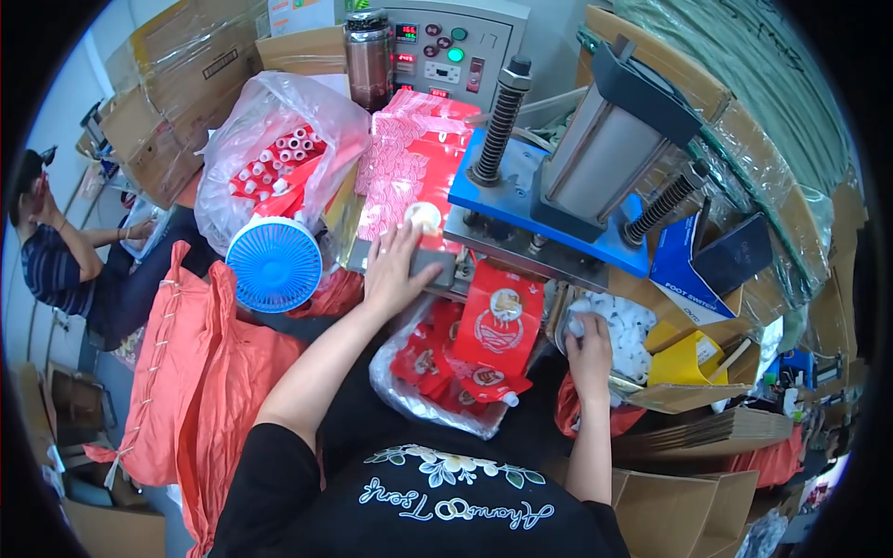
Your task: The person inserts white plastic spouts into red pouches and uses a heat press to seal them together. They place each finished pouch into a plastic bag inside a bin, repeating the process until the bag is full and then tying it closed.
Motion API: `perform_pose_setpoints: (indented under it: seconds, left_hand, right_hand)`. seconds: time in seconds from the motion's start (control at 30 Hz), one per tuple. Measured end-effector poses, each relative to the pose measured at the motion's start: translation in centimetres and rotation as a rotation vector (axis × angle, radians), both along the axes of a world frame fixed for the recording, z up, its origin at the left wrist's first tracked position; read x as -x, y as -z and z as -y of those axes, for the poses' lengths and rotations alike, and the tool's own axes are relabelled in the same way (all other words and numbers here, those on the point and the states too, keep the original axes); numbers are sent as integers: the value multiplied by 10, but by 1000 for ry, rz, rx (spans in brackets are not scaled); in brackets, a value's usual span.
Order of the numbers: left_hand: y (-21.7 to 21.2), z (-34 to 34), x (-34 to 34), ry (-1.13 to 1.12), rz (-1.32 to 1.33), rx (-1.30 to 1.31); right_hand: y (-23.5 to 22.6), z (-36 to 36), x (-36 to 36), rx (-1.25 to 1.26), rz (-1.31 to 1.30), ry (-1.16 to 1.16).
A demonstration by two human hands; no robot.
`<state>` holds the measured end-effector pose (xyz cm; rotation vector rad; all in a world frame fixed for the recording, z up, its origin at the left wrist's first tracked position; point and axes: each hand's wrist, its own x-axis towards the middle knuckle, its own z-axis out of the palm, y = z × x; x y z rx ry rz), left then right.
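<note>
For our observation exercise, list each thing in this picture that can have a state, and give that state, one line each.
Left hand: resting flat on the press bed, fingers spread over a red pouch.
Right hand: curled in the box of white caps.
Red pouch: hanging from the press front, upright.
Press head: raised above the bed.
Control panel: lit.
Blue fan: blades not discernible, cannot tell if running.

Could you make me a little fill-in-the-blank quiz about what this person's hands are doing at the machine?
1. The left hand rests on a flat red printed pouch at the ____ press plate.
2. The right hand reaches into a box of small ____ plastic caps.
3. A round ____ fan stands beside the left forearm.

Missing: blue; white; blue
</note>
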<state>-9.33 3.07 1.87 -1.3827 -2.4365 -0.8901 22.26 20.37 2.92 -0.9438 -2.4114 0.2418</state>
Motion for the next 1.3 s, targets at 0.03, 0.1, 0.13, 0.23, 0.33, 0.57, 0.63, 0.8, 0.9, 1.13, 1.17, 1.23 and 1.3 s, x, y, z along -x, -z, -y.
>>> perform_pose_setpoints:
  seconds: [0.03, 0.1, 0.13, 0.23, 0.33, 0.57, 0.63, 0.8, 0.9, 1.13, 1.17, 1.23, 1.3]
  left_hand:
    - [9, 11, -6, 21, -33, 45]
    - [14, 35, -21, 53, -38, -26]
    - [18, 44, -21, 62, -40, -38]
    - [13, 53, -10, -5, 19, -190]
    - [-12, 48, -17, 7, 151, -288]
    - [-13, 57, -85, 195, 893, -178]
    - [11, 59, -95, 296, 814, -234]
    - [16, 60, -103, 401, 1035, -97]
    - [4, 41, -100, 357, 1025, -54]
    - [-19, -23, -93, 75, 1650, -245]
    - [-20, -27, -92, 48, 1735, -275]
    - [-12, -30, -90, 46, 1750, -278]
    - [-4, -30, -89, 178, 1792, -356]
  right_hand:
    - [3, -1, -4, 13, -34, -23]
    - [0, 5, -8, 92, -103, -19]
    - [-7, 11, -9, 162, -140, -11]
    - [-17, 10, -19, 322, -242, 80]
    - [-26, 9, -21, 354, -316, 91]
    - [-64, 54, 42, 525, -368, -236]
    - [-72, 66, 51, 560, -263, -311]
    - [-48, 65, 54, 756, -225, -354]
    - [-44, 61, 52, 833, -455, -252]
    - [-30, 34, 4, 908, -35, -188]
    - [-10, 29, 1, 797, 147, -254]
    - [40, 41, 13, 724, 107, -326]
    - [90, 57, 36, 465, 225, -460]
